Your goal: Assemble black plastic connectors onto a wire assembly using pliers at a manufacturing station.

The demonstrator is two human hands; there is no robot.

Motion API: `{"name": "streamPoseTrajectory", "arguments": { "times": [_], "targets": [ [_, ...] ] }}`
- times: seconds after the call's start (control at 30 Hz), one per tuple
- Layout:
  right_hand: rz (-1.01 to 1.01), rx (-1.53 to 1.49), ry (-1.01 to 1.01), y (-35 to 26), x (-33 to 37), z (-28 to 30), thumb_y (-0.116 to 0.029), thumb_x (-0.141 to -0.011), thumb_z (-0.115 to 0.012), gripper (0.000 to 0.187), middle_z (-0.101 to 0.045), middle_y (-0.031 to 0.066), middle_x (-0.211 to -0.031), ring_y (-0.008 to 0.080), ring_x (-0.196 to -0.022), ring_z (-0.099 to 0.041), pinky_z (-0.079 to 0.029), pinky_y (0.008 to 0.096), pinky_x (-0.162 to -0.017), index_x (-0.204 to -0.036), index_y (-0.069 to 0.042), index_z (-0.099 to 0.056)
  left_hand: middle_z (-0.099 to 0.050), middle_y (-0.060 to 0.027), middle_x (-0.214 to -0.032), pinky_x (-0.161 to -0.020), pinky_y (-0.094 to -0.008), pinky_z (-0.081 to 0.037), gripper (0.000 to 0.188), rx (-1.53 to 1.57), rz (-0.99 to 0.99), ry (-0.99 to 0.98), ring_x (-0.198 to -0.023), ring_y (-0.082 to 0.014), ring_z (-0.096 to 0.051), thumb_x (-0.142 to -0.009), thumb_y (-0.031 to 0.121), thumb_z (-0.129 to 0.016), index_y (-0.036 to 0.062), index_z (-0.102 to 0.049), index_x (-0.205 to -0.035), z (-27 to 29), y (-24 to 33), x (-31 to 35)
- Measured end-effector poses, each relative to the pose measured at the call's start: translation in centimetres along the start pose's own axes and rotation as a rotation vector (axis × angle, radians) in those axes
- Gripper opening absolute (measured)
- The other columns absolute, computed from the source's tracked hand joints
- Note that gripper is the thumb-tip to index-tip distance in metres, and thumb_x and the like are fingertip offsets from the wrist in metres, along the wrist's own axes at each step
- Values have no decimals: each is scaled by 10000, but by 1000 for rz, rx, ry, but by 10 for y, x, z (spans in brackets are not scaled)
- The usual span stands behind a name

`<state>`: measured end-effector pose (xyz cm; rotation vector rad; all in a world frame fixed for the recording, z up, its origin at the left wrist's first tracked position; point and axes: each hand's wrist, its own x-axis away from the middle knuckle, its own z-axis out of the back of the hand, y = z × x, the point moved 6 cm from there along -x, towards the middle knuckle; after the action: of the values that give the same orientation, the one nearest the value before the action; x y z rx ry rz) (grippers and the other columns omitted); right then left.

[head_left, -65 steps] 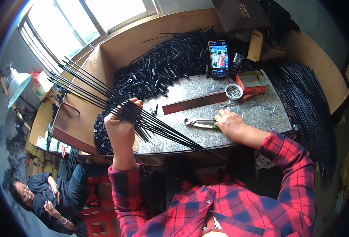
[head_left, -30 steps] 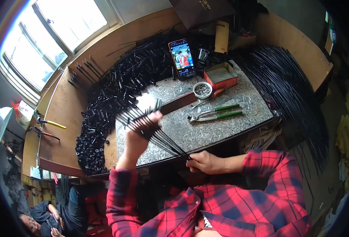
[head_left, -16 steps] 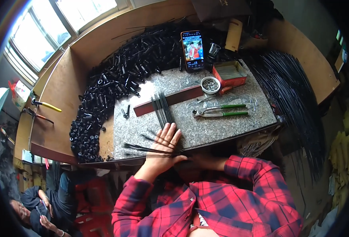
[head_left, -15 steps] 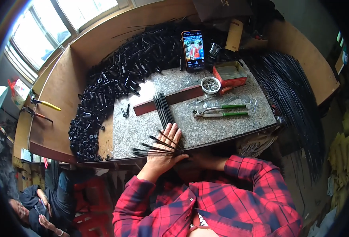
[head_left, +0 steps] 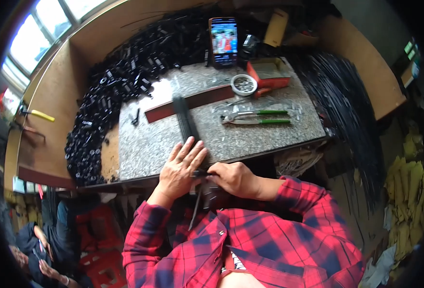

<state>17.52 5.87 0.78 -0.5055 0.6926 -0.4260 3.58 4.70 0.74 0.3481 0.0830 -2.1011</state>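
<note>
The left hand (head_left: 181, 168) lies flat and open, fingers spread, pressing the near end of a bundle of thin black rods (head_left: 185, 119) against the near edge of the stone slab (head_left: 145, 144). The bundle runs away across the slab to a reddish wooden bar (head_left: 193, 101) lying crosswise. Just right, the right hand (head_left: 233, 177) is curled closed around the rod ends that overhang the slab edge. The step in hand looks like squaring the rods into an even bundle. The next move likely calls for steady pressure so none roll loose. Farther right lie green-handled pliers (head_left: 255, 117), and beyond them a small round tin (head_left: 243, 84).
</note>
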Motion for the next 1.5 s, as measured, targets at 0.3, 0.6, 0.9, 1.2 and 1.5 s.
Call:
{"name": "streamPoseTrajectory", "arguments": {
  "times": [0.3, 0.6, 0.9, 1.2, 1.5],
  "targets": [
    [204, 115, 3, -7, 0, 14, -266, -850, -613, 243, -534, 104, -716, 279, -623, -612, -500, 352, -545, -799, -60, -496, -287, -182, -1489, -1141, -506, -123, 1034, -63, 129, -113, -1410, -319, -217, -689, 653, -605, -31, -297, -1401, -4, 7, -6],
    [51, 196, 180, 5, 9, 59, -128, -885, -587, 141, -517, 130, -754, 297, -655, -609, -491, 355, -547, -852, -18, -505, -330, -150, -1474, -1121, -498, -193, 787, -45, 125, -68, -1388, -343, -255, -740, 445, -692, 77, -405, -1375, -5, 15, -11],
    [-284, -462, 683, 33, -5, 230, -201, -1000, -445, 135, -638, 92, -792, 71, -553, -535, -472, 205, -496, -952, -77, -466, -395, -143, -1430, -1112, -500, -228, 744, -16, -10, -5, -1370, -351, -288, -681, 403, -755, 63, -491, -1288, -6, 7, 5],
    [-403, 529, 698, 166, 51, 355, -155, -876, -635, 166, -598, 68, -735, 115, -561, -506, -410, 254, -519, -928, -2, -599, -327, -185, -1466, -1114, -526, -183, 909, -157, 144, -32, -1381, -342, -271, -733, 652, -596, 77, -378, -1403, -5, 2, -3],
    [-830, 939, 113, 230, 74, 296, -199, -771, -708, 286, -631, 248, -942, 414, -898, -607, -480, 474, -760, -915, 32, -620, -251, -160, -1505, -1132, -503, -177, 965, -34, 198, -99, -1402, -403, -158, -689, 570, -692, 46, -331, -1415, -2, -5, 1]
  ]
}}
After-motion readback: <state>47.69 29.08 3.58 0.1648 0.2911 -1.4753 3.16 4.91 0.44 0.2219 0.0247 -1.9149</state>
